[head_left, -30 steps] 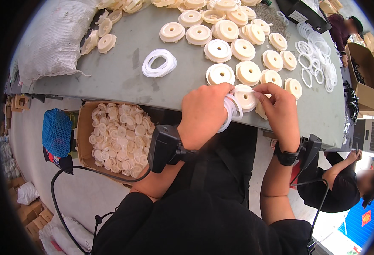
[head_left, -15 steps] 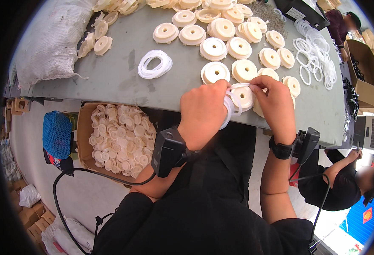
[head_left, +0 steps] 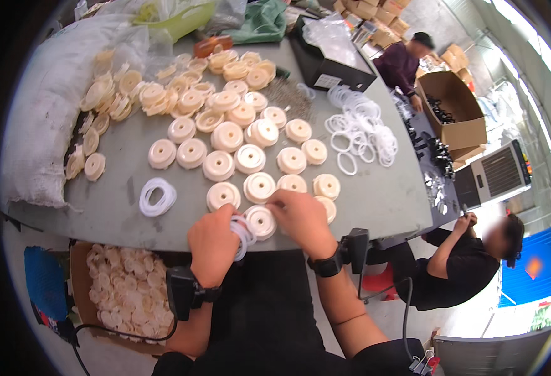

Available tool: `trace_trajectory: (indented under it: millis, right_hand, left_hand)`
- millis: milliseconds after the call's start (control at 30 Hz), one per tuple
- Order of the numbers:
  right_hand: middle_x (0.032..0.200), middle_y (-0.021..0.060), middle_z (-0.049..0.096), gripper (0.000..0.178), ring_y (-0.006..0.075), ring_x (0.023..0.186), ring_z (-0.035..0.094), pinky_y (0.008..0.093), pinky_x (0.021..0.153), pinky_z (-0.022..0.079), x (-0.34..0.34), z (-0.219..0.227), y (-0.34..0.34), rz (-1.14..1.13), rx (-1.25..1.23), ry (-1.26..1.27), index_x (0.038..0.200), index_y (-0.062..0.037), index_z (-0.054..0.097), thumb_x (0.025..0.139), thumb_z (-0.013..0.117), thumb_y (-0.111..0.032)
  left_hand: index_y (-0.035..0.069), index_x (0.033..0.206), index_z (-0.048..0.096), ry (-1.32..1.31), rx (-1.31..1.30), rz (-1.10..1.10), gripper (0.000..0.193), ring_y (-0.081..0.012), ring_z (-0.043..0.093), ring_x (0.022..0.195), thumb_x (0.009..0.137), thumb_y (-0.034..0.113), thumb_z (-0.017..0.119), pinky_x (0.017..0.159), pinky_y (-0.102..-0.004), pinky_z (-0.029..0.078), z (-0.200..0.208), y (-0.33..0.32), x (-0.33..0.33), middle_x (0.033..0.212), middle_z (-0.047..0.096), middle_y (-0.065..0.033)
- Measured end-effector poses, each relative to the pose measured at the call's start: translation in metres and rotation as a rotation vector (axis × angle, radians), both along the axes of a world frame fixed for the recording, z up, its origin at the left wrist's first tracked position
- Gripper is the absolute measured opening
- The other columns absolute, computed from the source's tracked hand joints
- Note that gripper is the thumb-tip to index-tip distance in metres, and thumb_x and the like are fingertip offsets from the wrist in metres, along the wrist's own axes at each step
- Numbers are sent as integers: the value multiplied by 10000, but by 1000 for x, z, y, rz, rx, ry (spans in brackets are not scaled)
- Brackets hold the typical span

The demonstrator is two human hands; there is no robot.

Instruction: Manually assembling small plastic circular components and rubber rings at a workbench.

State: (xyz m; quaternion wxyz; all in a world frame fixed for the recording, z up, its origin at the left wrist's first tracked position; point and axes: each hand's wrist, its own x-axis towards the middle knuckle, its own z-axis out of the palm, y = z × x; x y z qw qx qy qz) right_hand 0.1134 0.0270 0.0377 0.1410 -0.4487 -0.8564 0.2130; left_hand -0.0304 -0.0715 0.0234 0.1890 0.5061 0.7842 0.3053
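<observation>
My left hand [head_left: 215,244] is closed on several translucent white rings [head_left: 244,240], which hang from its fingers over the table's near edge. Just right of them lies a round cream plastic disc [head_left: 260,220] with a small central hole. My right hand [head_left: 303,220] has its thumb and fingers drawn together at that disc's upper right edge; what its fingertips grip is hidden. More cream discs [head_left: 260,187] lie in loose rows beyond my hands. To the left, a small bundle of white rings [head_left: 158,197] rests on the grey table [head_left: 119,216].
A ring pile [head_left: 366,125] lies right, beside a black box [head_left: 335,59]. A white sack [head_left: 37,125] borders the table's left. Below stands a carton [head_left: 81,282] of cream parts. Two people [head_left: 404,66] are at the right, near another carton [head_left: 457,109].
My view has swung, so the table sits lower and further left. A white strip of ring spanned my fingertips over the disc before; now none shows between them. The left hand still holds the rings.
</observation>
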Motion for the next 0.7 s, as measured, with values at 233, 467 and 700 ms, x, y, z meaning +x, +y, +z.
trace_trajectory:
  millis: [233, 467, 700]
  right_hand:
    - [861, 121, 673, 150, 295, 792, 641, 376, 685, 501, 3, 9, 4, 122, -109, 14, 916, -86, 687, 790, 617, -125]
    - [860, 101, 668, 156, 290, 753, 635, 371, 688, 501, -12, 10, -5, 87, -79, 76, 927, -75, 680, 780, 639, -107]
    - [732, 30, 615, 200, 137, 592, 531, 278, 538, 409, -9, 19, -6, 10, -127, 445, 957, -48, 663, 793, 693, -159]
  left_hand:
    - [98, 872, 669, -16, 11, 0, 183, -381, 609, 750, 709, 72, 591, 645, -444, 461, -1, -1, -4, 764, 642, -175]
    - [103, 881, 649, 15, 45, 47, 180, -361, 620, 766, 736, 46, 559, 656, -445, 472, -3, -5, -10, 796, 654, -150]
    - [54, 932, 632, -247, 319, 88, 124, -339, 624, 686, 818, 89, 595, 591, -402, 456, -5, -13, -23, 730, 632, -171]
